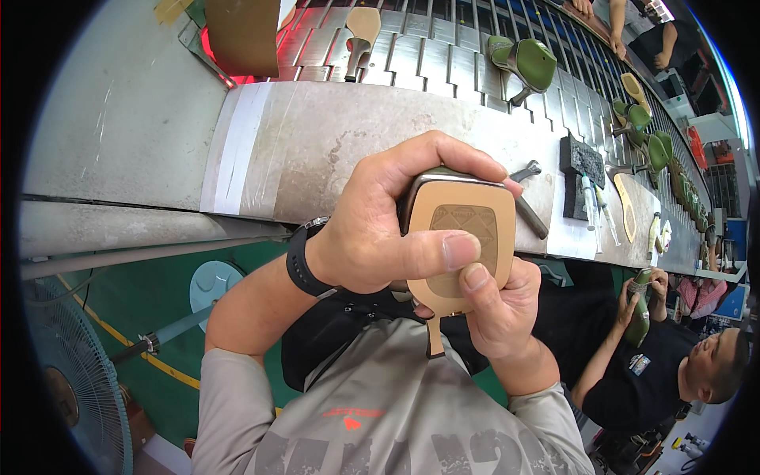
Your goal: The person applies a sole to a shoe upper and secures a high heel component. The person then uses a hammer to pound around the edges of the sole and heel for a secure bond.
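Held sole-up in front of my chest is a high-heeled shoe (467, 210) with a tan sole and a patterned patch in its middle. A dark edge of the upper shows at its far left corner, and a narrow tan heel part points toward me. My left hand (372, 229) wraps round the far left side of the shoe, its thumb flat on the sole. From the near right, my right hand (503, 313) grips the edge, and its thumb presses on the sole beside the left thumb. Most fingers underneath are hidden. Just beyond lies a hammer (530, 216) on the bench.
A worktop (332, 119) borders a slatted metal conveyor carrying green heeled shoes (529, 65) and a heeled tan sole (362, 32). At right sit a black block (581, 162), syringes (604, 214) and a loose sole (625, 207). A co-worker (641, 380) holds a green shoe; a fan (79, 404) stands left.
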Tool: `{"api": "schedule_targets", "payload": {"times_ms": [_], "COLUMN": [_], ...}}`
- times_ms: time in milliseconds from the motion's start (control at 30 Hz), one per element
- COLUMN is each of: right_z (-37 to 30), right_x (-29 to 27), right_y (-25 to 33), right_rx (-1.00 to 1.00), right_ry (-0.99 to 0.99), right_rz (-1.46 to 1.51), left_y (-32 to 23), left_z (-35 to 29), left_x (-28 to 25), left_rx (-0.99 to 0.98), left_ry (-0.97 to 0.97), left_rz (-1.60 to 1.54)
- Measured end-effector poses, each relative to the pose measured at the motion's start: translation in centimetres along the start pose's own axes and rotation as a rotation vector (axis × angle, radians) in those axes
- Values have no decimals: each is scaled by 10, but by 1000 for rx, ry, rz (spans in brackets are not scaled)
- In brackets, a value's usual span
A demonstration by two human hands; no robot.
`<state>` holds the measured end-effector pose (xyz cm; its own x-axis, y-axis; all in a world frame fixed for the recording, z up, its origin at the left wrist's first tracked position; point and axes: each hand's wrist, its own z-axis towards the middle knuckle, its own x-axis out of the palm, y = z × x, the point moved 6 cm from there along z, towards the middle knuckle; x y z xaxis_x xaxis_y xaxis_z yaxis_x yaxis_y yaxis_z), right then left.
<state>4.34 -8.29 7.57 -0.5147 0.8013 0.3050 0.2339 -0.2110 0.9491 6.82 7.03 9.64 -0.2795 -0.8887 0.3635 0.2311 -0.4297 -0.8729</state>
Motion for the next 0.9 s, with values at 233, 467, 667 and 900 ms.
{"api": "schedule_targets", "payload": {"times_ms": [233,467,667,900], "right_z": [-3,2,30,40], "right_x": [0,-5,-26,-41], "right_y": [0,4,20,25], "right_rx": [-4,61,124,48], "right_ry": [-17,-37,-52,-98], "right_rz": [22,35,85,61], "left_y": [2,3,20,27], "left_z": [-1,8,36,46], "left_x": [2,2,-13,-15], "left_rx": [3,-6,-2,56], "left_ry": [30,52,38,57], "left_rz": [-22,-70,-102,-53]}}
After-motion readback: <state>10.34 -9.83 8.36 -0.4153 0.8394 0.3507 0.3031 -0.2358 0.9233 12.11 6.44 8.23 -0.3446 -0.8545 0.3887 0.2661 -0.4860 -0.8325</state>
